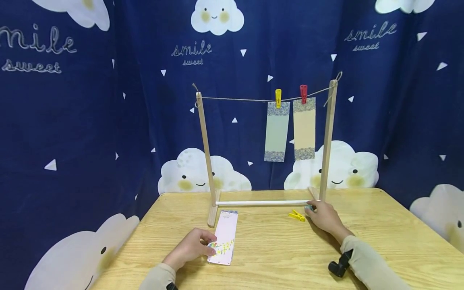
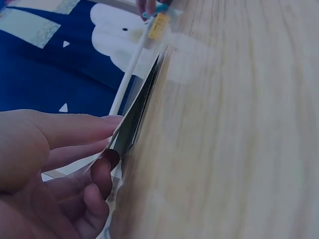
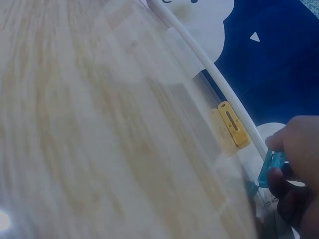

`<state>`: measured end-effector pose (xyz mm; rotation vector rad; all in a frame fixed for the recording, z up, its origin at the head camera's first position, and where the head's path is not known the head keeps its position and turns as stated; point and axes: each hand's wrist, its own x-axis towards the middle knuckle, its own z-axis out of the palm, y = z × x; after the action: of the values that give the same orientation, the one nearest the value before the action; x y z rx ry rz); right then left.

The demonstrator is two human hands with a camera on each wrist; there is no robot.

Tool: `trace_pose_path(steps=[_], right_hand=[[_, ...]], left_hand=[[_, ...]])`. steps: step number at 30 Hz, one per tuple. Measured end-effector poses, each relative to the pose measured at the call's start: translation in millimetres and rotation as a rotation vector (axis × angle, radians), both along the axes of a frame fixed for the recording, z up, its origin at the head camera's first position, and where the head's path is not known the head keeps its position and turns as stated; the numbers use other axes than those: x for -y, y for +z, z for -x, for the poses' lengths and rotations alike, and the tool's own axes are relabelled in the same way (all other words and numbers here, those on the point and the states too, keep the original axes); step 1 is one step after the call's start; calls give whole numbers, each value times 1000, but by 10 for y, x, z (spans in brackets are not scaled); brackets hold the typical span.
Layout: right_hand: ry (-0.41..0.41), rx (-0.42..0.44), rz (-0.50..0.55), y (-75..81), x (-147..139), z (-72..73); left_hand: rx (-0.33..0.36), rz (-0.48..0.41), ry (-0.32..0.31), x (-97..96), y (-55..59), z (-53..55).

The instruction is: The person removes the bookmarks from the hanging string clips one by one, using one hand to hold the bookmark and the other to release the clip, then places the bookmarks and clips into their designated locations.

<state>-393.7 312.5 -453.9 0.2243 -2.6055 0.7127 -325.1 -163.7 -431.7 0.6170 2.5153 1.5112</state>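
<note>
My left hand [image 1: 194,246] pinches the lower left edge of a pink paper card [image 1: 226,233] printed with yellow flowers. A blue patterned edge peeks out past the card's far end. In the left wrist view the gripped card [image 2: 130,112] tilts up at its near side, close over the tabletop. Over at the right, my right hand [image 1: 324,217] pinches a teal clothespin [image 3: 271,167] between thumb and fingers, low by the table. A yellow clothespin [image 1: 297,215] lies just left of that hand.
Behind the hands stands a wooden frame [image 1: 327,141] with a white bottom rod [image 1: 262,203] and a string [image 1: 235,99]. A yellow clothespin [image 1: 278,98] holds a green card [image 1: 277,131] on it; a red clothespin [image 1: 303,94] holds a cream card [image 1: 304,129]. A blue curtain [image 1: 264,24] hangs behind.
</note>
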Motion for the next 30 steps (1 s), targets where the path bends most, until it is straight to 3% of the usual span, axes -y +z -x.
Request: trace_pose_path(steps=[7,16,24,30], right_hand=[[15,-5,-43,4,-2,11],[27,3,-61,5,-16,3],[24,34,-75,14,-7,13],[2,40,-77,-21,1,11]], left_hand=[[-58,108,34,-29,17,-2],[-109,147,41,-58,38,-23],[-157,256,65,-105,54,-52],[-190,289,68,-106,55,-82]])
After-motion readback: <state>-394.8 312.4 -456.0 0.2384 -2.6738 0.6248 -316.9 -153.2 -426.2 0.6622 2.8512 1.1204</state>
